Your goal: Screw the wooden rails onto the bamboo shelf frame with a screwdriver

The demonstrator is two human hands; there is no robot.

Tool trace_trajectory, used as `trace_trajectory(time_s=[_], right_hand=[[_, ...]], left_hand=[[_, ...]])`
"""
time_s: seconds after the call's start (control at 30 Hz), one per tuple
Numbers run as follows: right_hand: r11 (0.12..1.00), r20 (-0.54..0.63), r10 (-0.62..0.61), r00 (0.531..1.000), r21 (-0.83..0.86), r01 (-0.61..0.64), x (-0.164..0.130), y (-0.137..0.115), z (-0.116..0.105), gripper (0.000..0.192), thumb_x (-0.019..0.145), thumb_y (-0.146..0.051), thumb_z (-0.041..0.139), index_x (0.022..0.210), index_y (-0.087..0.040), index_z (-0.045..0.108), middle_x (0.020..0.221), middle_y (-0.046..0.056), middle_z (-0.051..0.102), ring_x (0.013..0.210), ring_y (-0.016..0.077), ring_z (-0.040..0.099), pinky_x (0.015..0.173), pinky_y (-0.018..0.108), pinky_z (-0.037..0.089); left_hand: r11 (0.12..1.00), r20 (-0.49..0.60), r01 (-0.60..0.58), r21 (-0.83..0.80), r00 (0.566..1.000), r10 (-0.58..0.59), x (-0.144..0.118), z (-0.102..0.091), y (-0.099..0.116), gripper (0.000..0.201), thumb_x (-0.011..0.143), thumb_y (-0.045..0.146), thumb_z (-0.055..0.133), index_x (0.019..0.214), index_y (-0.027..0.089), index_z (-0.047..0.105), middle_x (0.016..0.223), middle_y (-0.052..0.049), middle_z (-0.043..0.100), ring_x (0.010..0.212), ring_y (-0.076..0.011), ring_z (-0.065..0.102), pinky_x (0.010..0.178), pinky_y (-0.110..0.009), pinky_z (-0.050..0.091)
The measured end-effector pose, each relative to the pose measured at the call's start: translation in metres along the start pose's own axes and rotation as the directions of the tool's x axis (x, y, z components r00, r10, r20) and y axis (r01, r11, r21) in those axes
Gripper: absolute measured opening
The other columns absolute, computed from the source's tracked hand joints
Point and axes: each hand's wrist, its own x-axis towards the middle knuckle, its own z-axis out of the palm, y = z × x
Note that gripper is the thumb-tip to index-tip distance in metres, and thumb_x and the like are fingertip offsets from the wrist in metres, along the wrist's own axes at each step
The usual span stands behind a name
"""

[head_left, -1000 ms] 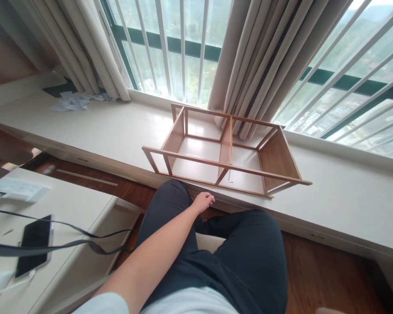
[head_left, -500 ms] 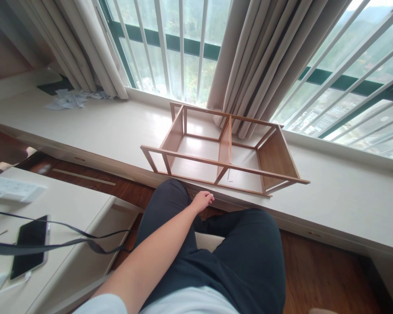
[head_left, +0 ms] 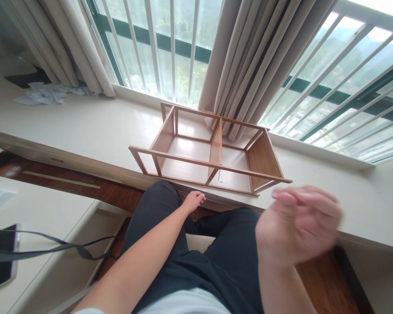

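A brown wooden shelf frame (head_left: 216,144) lies on its side on the white window ledge (head_left: 317,187). Inside its near right bay is a small thin L-shaped metal piece, like a hex key (head_left: 219,178). My left hand (head_left: 194,200) rests by my left knee, just below the ledge's front edge, with its fingers curled in and nothing showing in them. My right hand (head_left: 299,222) is raised close to the camera, to the right of the frame. Its fingers are bent together and slightly blurred; whatever they may hold is hidden.
Torn white papers (head_left: 44,93) lie at the ledge's far left. Behind the frame hang grey curtains (head_left: 245,65) before barred windows. To my left stands a white desk (head_left: 49,218) with a phone (head_left: 1,257) and black cords (head_left: 75,248).
My right hand has come up into view from the lower right. The view has turned a little to the right, shifting the scene left. My left hand stays by the knee.
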Motion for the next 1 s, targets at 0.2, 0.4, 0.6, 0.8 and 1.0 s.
trace_trajectory(time_s=[0.2, 0.4, 0.6, 0.8, 1.0], right_hand=[[0.867, 0.364, 0.490, 0.792, -0.108, -0.487, -0.039, 0.089, 0.034, 0.040, 0.085, -0.049, 0.071, 0.109, -0.021, 0.056, 0.083, -0.001, 0.055, 0.072, 0.0153, 0.054, 0.068, 0.029, 0.046], [0.758, 0.435, 0.641, 0.632, -0.231, -0.610, -0.068, 0.124, 0.047, 0.039, 0.090, -0.059, 0.058, 0.091, -0.020, 0.059, 0.071, -0.001, 0.058, 0.063, 0.0155, 0.053, 0.062, 0.028, 0.043], [0.727, 0.429, 0.641, 0.637, -0.071, -0.683, -0.068, 0.119, 0.063, 0.039, 0.096, -0.056, 0.050, 0.088, -0.020, 0.063, 0.066, -0.001, 0.059, 0.054, 0.0120, 0.048, 0.053, 0.025, 0.038], [0.553, 0.442, 0.689, 0.575, 0.192, -0.811, -0.067, 0.114, 0.072, 0.033, 0.091, -0.051, 0.056, 0.085, -0.019, 0.063, 0.064, -0.001, 0.058, 0.049, 0.0105, 0.046, 0.046, 0.022, 0.031], [0.096, 0.575, 0.737, 0.356, 0.432, -0.897, -0.063, 0.103, 0.076, 0.019, 0.091, -0.036, 0.056, 0.084, -0.019, 0.062, 0.064, -0.002, 0.055, 0.050, 0.0108, 0.043, 0.049, 0.023, 0.035]], left_hand=[[1.000, -0.006, -0.013, -0.004, 1.000, 0.013, -0.002, 0.000, 0.007, 0.027, 0.084, 0.033, 0.052, 0.071, 0.014, 0.067, 0.064, -0.002, 0.062, 0.056, -0.0116, 0.054, 0.056, -0.023, 0.043], [1.000, 0.003, -0.026, 0.004, 1.000, 0.026, -0.004, -0.005, 0.014, 0.028, 0.084, 0.033, 0.051, 0.072, 0.013, 0.068, 0.063, -0.002, 0.062, 0.052, -0.0107, 0.052, 0.056, -0.024, 0.043], [0.999, -0.001, -0.025, -0.020, 1.000, 0.025, -0.004, -0.004, 0.015, 0.027, 0.083, 0.033, 0.053, 0.071, 0.013, 0.068, 0.062, -0.002, 0.061, 0.051, -0.0105, 0.051, 0.055, -0.024, 0.042], [0.999, -0.001, -0.032, -0.024, 0.999, 0.032, -0.006, -0.004, 0.018, 0.024, 0.081, 0.029, 0.053, 0.071, 0.013, 0.067, 0.062, -0.002, 0.062, 0.052, -0.0105, 0.052, 0.056, -0.023, 0.042], [0.999, 0.009, -0.045, 0.001, 0.999, 0.045, -0.006, -0.005, 0.018, 0.022, 0.079, 0.030, 0.053, 0.070, 0.014, 0.066, 0.062, -0.002, 0.062, 0.051, -0.0107, 0.051, 0.056, -0.024, 0.042]])
